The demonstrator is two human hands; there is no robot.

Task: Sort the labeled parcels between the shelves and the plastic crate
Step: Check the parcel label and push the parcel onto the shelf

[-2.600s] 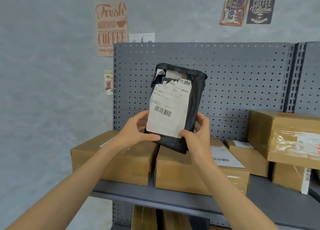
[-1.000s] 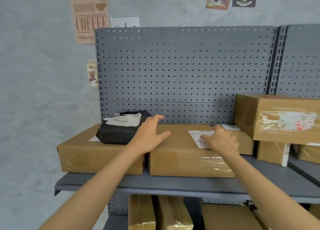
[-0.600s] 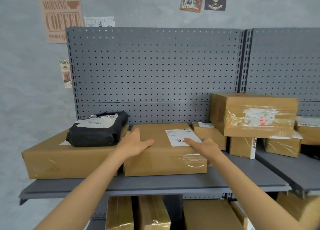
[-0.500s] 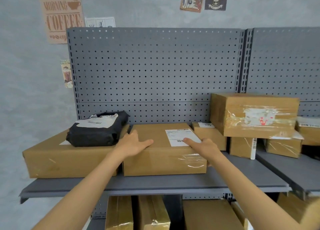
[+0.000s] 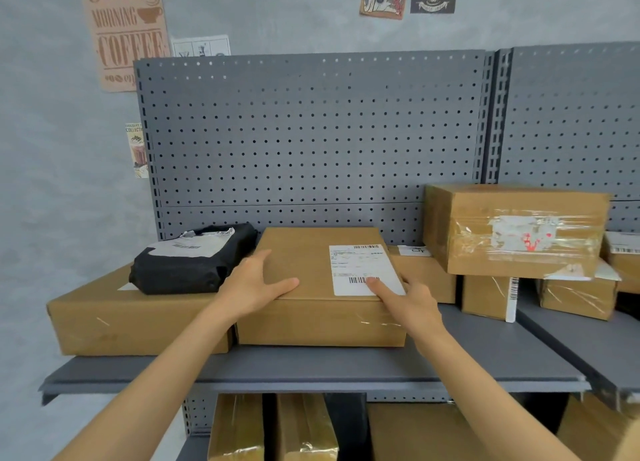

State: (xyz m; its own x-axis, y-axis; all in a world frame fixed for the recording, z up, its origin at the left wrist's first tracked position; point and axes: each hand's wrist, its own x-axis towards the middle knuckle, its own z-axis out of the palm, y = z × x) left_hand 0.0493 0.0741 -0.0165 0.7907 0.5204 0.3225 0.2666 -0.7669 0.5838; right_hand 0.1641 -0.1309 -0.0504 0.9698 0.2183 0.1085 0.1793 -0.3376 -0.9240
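Head view: both hands rest on a flat cardboard box (image 5: 322, 287) lying on the grey shelf (image 5: 311, 370), between a wider flat box (image 5: 135, 318) on its left and a small carton (image 5: 427, 277) on its right. The left hand (image 5: 254, 284) lies on the box's near left corner, fingers straight and spread, clamped on nothing. The right hand (image 5: 408, 296) lies at the near right corner, fingers extended, the forefinger (image 5: 375, 284) touching the barcode of the shipping label (image 5: 362, 268). The step in hand appears to be taking up this box for sorting. The next move likely calls for curling the fingers under its sides and drawing it forward. A black poly mailer (image 5: 190, 263) sits just left, atop the wider box.
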